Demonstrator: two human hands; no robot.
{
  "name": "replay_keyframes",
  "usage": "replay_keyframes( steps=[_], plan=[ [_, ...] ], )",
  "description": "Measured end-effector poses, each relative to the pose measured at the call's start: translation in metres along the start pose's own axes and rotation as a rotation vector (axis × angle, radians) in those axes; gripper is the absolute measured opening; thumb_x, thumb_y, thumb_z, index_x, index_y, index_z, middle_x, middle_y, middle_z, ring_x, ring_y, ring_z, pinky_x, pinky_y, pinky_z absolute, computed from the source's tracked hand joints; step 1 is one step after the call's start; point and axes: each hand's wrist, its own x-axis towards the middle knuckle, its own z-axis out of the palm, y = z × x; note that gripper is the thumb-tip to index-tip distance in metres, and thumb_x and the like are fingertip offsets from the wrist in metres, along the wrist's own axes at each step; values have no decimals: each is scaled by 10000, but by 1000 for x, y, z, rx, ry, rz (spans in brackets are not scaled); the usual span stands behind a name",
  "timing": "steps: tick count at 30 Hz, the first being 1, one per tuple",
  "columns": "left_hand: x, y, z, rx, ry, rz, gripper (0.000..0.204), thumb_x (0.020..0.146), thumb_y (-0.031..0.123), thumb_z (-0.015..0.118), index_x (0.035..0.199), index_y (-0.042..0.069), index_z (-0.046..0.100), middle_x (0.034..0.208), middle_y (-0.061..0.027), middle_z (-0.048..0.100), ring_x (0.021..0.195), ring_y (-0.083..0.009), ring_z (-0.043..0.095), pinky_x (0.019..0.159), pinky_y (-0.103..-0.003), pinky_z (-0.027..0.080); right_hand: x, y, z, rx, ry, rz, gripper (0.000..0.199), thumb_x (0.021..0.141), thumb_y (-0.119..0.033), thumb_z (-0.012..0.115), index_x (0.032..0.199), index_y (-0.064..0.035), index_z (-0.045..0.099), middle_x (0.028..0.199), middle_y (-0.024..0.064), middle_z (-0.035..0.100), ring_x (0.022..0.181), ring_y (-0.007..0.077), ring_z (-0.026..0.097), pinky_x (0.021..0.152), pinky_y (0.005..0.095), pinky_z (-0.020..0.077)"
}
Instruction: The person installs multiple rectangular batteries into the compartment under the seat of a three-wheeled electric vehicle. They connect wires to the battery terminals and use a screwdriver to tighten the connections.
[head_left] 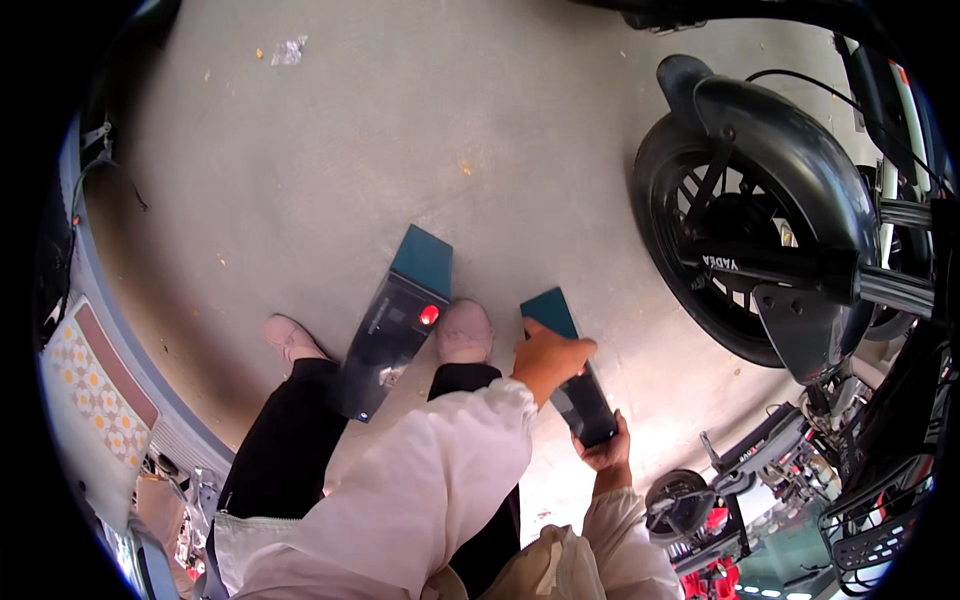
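Most of what I see from here is bare grey floor (330, 180), with a dark scooter (805, 140) taking up the right side, its front wheel (650, 225) well apart from the person. The person's black trousers (275, 440) and pale sleeves (430, 450) fill the lower part, and a patterned mat (95, 390) sits off at the left edge.

Then come two long dark boxes with teal ends. The free box (385, 335) is between the pink shoes, the left shoe (290, 335) on one side and the right shoe (465, 330) close by on the other; I can't tell whether it stands or leans. The held box (583, 408) is to the right of the right shoe, with both hands on it.

The left hand (550, 360) is clasped across the held box near its teal end, though some of its fingertips are out of my sight. The right hand (607, 453) cups the opposite, dark end, thumb up one side and fingers round the other.

The held box's long axis runs from the teal end, away from the body, back and rightward; the free box's runs back and leftward, so the teal ends lean toward each other. The free box lies to the left of both hands, past the right shoe, and the left hand is the nearer to it.

Smallest is a round red spot (428, 315) on the free box.
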Motion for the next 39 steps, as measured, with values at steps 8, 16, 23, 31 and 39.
replay_keyframes(
  steps=[8, 16, 23, 31, 39],
  plan=[
    [-33, -33, -42, 275, -69, 189, 1077, 719, 471, 681, 1504, -77, 188, 878, -192, 720, 880, -307, 714, 820, -340, 546, -36, 65, -15, -1, -81, -154, 584, 905, -634, 521, 1252, -174, 614, 1225, 68, 657, 1088, 307, 637, 757, 540, 568],
    [-256, -130, -120, 79, -93, 155, 1212, 695, 662, 672, 1574, 49, 107, 1281, -337, 562, 1190, -445, 570, 985, -401, 459, -289, 134, 23, -40, 152, -200, 459, 942, -387, 623, 1288, -88, 581, 904, 105, 666, 705, 239, 629, 657, 375, 535],
    [-519, -180, -199, -249, 165, 397, 1133, 776, 567, 679, 1551, -35, 112, 1465, -328, 409, 1352, -403, 445, 1113, -354, 341, -500, 160, 184, -594, -437, -156, 580, 896, -401, 663, 1339, -56, 517, 1042, 131, 626, 874, 259, 599, 765, 401, 512],
    [-859, -244, -240, -490, 511, 873, 1064, 857, 282, 727, 1563, -21, -11, 1590, -251, 204, 1485, -293, 209, 1183, -369, 195, -738, 231, 279, -1200, -1130, -136, 732, 843, -416, 710, 1398, -19, 444, 1200, 160, 580, 1068, 281, 564, 888, 429, 485],
    [-966, -338, -294, -1205, 397, 1174, 837, 757, 313, 749, 1434, -10, 378, 1333, -196, 556, 1200, -318, 585, 1019, -417, 479, -937, 339, 337, -1527, -1682, -333, 891, 790, -432, 757, 1456, 18, 371, 1358, 190, 535, 1261, 304, 530, 1011, 458, 459]
  ],
)
